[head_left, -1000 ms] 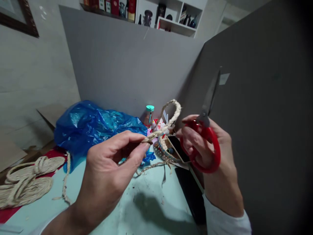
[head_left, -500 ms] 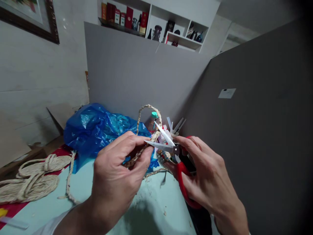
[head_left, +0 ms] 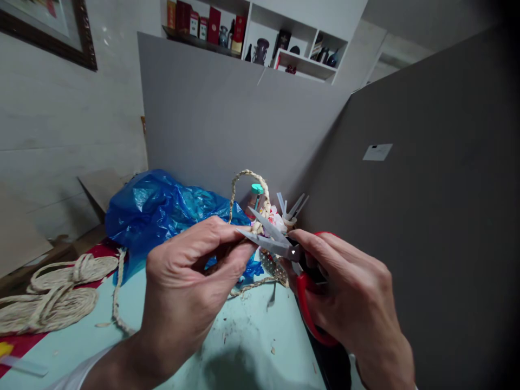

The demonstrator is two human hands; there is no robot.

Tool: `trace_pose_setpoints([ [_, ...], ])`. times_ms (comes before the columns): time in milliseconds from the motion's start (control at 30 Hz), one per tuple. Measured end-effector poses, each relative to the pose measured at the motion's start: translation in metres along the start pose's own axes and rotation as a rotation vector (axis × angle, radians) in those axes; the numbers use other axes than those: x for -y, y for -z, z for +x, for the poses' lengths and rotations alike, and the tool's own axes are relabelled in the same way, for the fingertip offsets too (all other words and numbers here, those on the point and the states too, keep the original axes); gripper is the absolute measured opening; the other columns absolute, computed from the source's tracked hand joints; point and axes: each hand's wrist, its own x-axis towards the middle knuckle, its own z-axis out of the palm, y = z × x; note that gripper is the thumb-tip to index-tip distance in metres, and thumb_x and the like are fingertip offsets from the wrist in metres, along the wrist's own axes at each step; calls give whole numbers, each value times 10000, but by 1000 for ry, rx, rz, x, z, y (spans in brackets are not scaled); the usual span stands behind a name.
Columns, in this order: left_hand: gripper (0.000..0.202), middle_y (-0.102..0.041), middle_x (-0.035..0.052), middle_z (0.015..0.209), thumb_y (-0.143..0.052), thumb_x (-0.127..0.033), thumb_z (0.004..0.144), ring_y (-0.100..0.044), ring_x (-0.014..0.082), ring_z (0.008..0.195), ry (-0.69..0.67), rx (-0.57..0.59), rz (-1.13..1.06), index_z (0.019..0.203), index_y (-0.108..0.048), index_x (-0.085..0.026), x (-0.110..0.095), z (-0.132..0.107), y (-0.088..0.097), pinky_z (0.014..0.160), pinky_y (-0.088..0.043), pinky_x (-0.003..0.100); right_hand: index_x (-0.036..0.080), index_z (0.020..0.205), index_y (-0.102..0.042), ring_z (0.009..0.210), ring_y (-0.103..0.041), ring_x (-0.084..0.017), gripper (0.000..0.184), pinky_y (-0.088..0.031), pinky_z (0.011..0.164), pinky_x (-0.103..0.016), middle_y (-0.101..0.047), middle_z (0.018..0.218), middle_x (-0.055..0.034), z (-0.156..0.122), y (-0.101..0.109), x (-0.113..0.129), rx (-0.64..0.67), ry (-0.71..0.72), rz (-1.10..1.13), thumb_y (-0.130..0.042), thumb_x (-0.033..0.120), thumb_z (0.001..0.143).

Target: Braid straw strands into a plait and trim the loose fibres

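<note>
My left hand (head_left: pixel 195 287) pinches a braided straw cord (head_left: pixel 248 173) between thumb and fingers. Above the fingertips the cord rises in a loop, and part of it is hidden inside the hand. My right hand (head_left: pixel 349 292) is wrapped round the red handles of a pair of scissors (head_left: pixel 280 246). Their blades are partly apart and point left, at the cord right beside my left fingertips. Whether the blades touch the cord I cannot tell. Another stretch of braided cord (head_left: pixel 254 285) lies on the table behind my hands.
A blue plastic bag (head_left: pixel 162 216) lies at the back left of the pale table (head_left: pixel 244 330). Bundled cord (head_left: pixel 60 298) rests on red cloth at left. Behind my hands stand a green-capped bottle (head_left: pixel 257 189) and clear sticks (head_left: pixel 298 205). Grey panels (head_left: pixel 244 119) enclose the back and right.
The scissor blades have closed partway, the upper blade swinging down toward the cord. My left hand has shifted slightly left, my right hand slightly right and down.
</note>
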Motion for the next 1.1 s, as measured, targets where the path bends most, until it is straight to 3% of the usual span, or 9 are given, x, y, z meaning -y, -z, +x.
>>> trace_pose_setpoints([
  [300,166,-664,-55,701,-663,-96,843,-555,95,633,-79,-34,55,776,-714,-239,-1,-1,3,570,-452,235,131,1074,-688,620,-595,-159,297,-483,548,-274,-652,740,-44,1,-1,4,-22,23,-29,-559,78,812],
  [533,155,-663,-58,683,-684,-84,840,-548,86,590,-171,-75,162,779,-701,-225,-2,-2,-1,548,-466,227,120,1047,-685,567,-612,-145,229,-428,497,-272,-700,742,-56,-3,-2,3,-83,75,-147,-549,77,867],
  [700,171,-673,-52,692,-692,-78,834,-589,103,580,-226,-50,167,857,-732,-243,-2,-5,-3,530,-481,251,153,1058,-676,558,-597,-126,225,-439,518,-256,-694,742,-29,-3,-6,-3,-126,-20,-121,-597,89,858],
  [800,202,-676,-54,705,-689,-55,829,-585,91,575,-252,-38,165,897,-740,-238,-1,-7,-5,526,-479,239,189,996,-681,549,-575,-110,136,-463,517,-238,-675,748,-13,-1,-9,-2,-175,-210,174,-647,158,868],
  [933,190,-672,-48,716,-685,-54,839,-594,87,603,-252,-10,162,914,-740,-219,2,-8,-7,545,-485,225,260,1006,-671,510,-569,-97,111,-491,465,-210,-640,708,25,3,-13,3,-165,-562,845,-672,295,901],
  [1000,204,-678,-48,730,-688,-42,835,-594,76,608,-281,34,153,930,-745,-213,4,-10,-9,555,-486,209,279,1055,-654,606,-652,-121,217,-557,537,-224,-691,792,18,6,-14,6,-119,-609,1103,-735,312,856],
  [1100,250,-704,-50,768,-686,-27,829,-615,67,626,-341,69,146,967,-753,-225,7,-12,-12,571,-493,188,265,1068,-630,802,-723,-180,386,-615,726,-290,-725,887,3,11,-17,8,-29,-627,1309,-838,286,744],
])
